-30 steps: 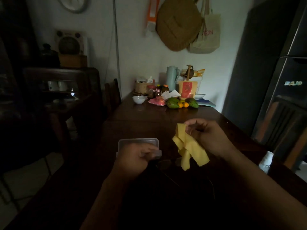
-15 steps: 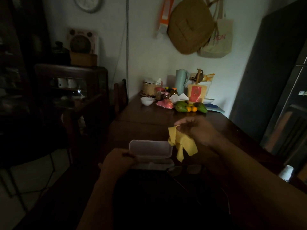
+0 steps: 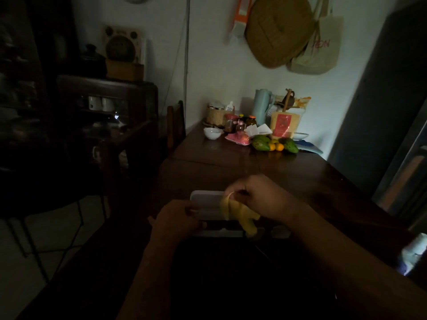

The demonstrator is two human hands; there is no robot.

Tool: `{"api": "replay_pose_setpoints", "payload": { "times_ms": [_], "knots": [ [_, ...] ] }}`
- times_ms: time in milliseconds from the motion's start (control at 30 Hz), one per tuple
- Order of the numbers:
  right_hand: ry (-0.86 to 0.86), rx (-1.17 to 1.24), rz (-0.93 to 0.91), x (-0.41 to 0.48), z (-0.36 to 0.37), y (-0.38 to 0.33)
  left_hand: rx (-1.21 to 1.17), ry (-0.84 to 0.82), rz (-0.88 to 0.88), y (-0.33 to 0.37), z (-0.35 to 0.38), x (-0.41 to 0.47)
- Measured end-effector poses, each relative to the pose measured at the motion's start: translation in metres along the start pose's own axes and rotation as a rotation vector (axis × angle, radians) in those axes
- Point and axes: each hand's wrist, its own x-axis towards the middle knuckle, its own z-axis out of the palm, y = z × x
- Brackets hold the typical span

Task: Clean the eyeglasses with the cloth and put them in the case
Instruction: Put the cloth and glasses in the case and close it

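A dim room is framing a dark wooden desk (image 3: 300,174) that is running away toward a pale wall, where woven and cloth bags (image 3: 277,31) are hanging. The near part of the desk is sinking into shadow, and both forearms are fading into it. The eyeglasses (image 3: 280,232) are showing only as two faint lens glints; their frame and temples are too dark to make out. A whitish bottle (image 3: 413,252) is being cut off by the right border.

The case (image 3: 205,199) is lying open on the desk between the hands, lid raised. The left hand (image 3: 178,222) is curling its fingers around the case's left end. The right hand (image 3: 265,197) is pinching the top of the yellow cloth (image 3: 242,213), which is dangling in front of the lid and covering part of it. The eyeglasses are lying just right of the case's lower half, below the right hand and apart from it.

The desk's left edge is passing close beside the left forearm, with tiled floor beyond. Bare wood is stretching from the hands to the fruit (image 3: 272,144) and a white bowl (image 3: 212,133) at the far end.
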Motion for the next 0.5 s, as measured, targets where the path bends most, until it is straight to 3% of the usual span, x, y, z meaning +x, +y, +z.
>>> {"api": "replay_pose_setpoints", "payload": {
  "times_ms": [200,333,500],
  "knots": [
    [-0.016,-0.093,0.041,-0.005,0.024,-0.005,-0.063,0.009,0.028,-0.002,-0.001,-0.003],
    [-0.112,-0.202,0.162,-0.003,0.034,-0.003,-0.05,0.013,0.021,-0.001,-0.003,-0.004],
    [-0.288,-0.048,0.256,-0.004,0.036,-0.001,-0.024,0.013,0.034,0.0,-0.003,-0.004]
  ]
}}
